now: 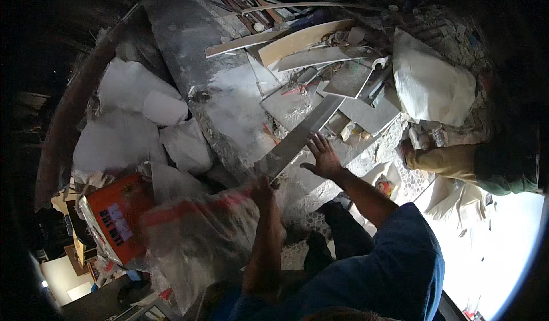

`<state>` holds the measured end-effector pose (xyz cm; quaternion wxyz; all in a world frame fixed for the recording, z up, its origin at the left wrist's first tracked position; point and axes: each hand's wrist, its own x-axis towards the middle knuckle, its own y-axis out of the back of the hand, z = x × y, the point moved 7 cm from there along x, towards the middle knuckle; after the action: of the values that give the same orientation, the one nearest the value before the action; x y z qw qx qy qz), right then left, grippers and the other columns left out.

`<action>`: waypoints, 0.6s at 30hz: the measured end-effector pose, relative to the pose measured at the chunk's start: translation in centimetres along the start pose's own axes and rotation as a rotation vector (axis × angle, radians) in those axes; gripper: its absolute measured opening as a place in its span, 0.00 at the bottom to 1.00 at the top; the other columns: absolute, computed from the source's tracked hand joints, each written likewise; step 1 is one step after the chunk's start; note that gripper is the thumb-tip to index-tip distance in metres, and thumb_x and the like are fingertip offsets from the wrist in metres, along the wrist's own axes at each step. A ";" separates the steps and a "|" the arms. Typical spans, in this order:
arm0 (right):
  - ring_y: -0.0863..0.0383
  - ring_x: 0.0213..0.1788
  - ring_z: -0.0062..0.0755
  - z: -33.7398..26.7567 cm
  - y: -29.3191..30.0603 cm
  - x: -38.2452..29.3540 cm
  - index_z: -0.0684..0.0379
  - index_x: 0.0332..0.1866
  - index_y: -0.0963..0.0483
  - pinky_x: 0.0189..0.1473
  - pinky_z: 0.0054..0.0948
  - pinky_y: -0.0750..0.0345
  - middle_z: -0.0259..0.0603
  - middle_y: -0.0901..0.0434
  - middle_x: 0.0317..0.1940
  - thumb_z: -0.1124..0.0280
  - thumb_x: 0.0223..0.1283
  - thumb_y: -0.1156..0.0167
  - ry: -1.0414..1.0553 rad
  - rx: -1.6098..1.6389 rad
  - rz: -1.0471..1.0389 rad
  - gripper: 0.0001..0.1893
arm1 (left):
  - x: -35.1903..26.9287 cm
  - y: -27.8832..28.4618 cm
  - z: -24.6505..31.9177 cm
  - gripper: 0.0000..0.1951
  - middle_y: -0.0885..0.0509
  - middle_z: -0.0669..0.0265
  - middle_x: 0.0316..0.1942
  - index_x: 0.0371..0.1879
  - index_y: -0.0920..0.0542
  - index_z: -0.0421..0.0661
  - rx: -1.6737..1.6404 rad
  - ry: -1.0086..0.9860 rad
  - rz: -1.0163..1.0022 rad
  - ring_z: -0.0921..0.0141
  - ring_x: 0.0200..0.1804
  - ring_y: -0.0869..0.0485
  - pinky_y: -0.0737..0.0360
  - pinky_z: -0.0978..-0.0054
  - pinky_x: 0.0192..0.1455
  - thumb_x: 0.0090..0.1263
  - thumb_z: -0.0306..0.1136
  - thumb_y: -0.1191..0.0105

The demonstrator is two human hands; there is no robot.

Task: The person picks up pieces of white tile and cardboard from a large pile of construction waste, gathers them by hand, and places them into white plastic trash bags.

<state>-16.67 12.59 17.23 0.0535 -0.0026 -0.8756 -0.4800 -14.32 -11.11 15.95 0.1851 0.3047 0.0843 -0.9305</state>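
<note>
My left hand (262,190) is at the near end of a long, flat grey strip (296,134), next to the rim of a translucent plastic sack (206,231) with a red band. Its fingers are blurred, so their grip is unclear. To the right of the strip, my right hand (324,158) is spread with its fingers apart and nothing held in it. The strip slants up and away to the right, its far end near a broken grey tile (349,78). Pale dust or glare hazes the slab beyond my left hand.
Filled white sacks (116,136) and an orange printed bag (124,218) lie at left. Broken boards (300,42) and rubble lie ahead. A white sack (429,81) stands at right, near another person's leg (446,162). Patterned flooring (315,220) shows by my feet.
</note>
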 end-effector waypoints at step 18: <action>0.26 0.51 0.48 2.5 -4.5 8.8 0.60 0.48 0.28 0.55 0.41 0.30 0.49 0.26 0.48 0.55 0.40 0.35 0.171 0.195 0.118 0.29 | 7.2 -6.8 5.4 0.31 0.21 0.46 0.43 0.46 0.27 0.33 0.926 -0.605 0.131 0.54 0.44 0.20 0.26 0.59 0.49 0.57 0.51 0.40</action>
<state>-25.91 11.87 12.99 0.1562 -0.0080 -0.9086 -0.3872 -25.26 -8.42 16.32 0.1054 0.0780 -0.4097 -0.9027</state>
